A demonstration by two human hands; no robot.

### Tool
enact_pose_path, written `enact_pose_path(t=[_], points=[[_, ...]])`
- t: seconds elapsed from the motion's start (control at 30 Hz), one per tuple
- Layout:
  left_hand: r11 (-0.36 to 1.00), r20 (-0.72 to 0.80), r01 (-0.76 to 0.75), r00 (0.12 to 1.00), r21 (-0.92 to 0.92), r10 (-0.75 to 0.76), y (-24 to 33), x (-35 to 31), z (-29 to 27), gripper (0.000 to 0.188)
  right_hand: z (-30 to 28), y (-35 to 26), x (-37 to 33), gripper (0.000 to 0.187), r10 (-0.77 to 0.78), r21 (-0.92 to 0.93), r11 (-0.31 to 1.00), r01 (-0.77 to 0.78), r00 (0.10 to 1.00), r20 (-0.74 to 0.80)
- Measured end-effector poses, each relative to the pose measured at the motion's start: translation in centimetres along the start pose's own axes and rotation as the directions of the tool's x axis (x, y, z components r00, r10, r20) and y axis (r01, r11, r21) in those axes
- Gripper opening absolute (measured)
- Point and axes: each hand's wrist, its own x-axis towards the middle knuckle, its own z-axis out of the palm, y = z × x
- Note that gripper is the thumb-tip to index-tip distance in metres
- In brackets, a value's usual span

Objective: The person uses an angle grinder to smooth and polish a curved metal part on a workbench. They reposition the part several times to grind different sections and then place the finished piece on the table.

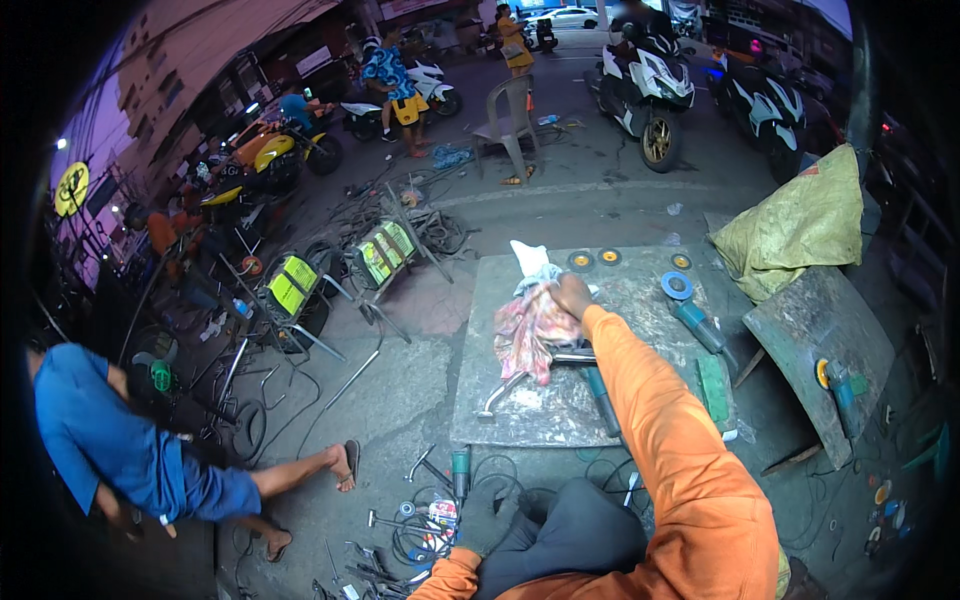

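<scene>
My right hand (pixel 572 296) is closed on a pink and white patterned rag (pixel 527 332), which hangs over the metal work table (pixel 520 420). A pale blue and white cloth (pixel 535 265) bunches up beside the fingers. Bent chrome tubing (pixel 500 395) lies on the table, partly covered by the rag. Near my right forearm is a green angle grinder (pixel 600 402), partly hidden by the sleeve. My left hand (pixel 487 512), in a dark glove, is low by my knee; its fingers do not show clearly. Close to it is another green grinder (pixel 460 472).
On the table are yellow-centred discs (pixel 580 261), a grinder with a blue disc (pixel 697 322) and a green block (pixel 713 388). A tilted board (pixel 815 340) and yellowish sack (pixel 800 225) stand right. Chair frames (pixel 292 288), cables and a person in blue (pixel 110 430) are left.
</scene>
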Motion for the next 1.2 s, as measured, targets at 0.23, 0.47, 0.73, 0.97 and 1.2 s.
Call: enact_pose_path(t=[0.23, 0.47, 0.73, 0.97, 1.2], points=[[0.973, -0.111, 0.090, 0.987, -0.210, -0.115, 1.3, 3.4, -3.0, 0.039, -8.4, -17.8, 0.8, 0.036, 0.036, 0.945, 0.325, 0.042, 0.998, -0.057], [0.976, -0.634, -0.076, 0.770, -0.206, -0.074, 8.1, 11.2, -9.8, 0.057, -19.9, -33.6, -9.0, 0.033, -0.530, 0.921, -0.290, -0.260, 0.845, 0.072], [0.973, -0.790, 0.112, 0.606, 0.202, 0.094, 0.9, 12.1, -21.7, 0.057, -11.4, -26.3, -22.3, 0.033, -0.511, 0.852, -0.258, -0.457, 0.812, 0.281], [0.847, -0.570, -0.025, 0.750, -0.530, -0.335, -1.5, 4.7, -27.3, 0.029, -4.3, -12.0, -27.1, 0.031, -0.162, 0.770, -0.495, -0.403, 0.913, 0.374], [0.630, -0.581, -0.451, 0.814, -0.633, -0.002, 4.6, 6.4, -34.9, 0.029, -14.4, -9.0, -17.9, 0.025, 0.081, 0.909, -0.393, -0.134, 0.980, 0.180]])
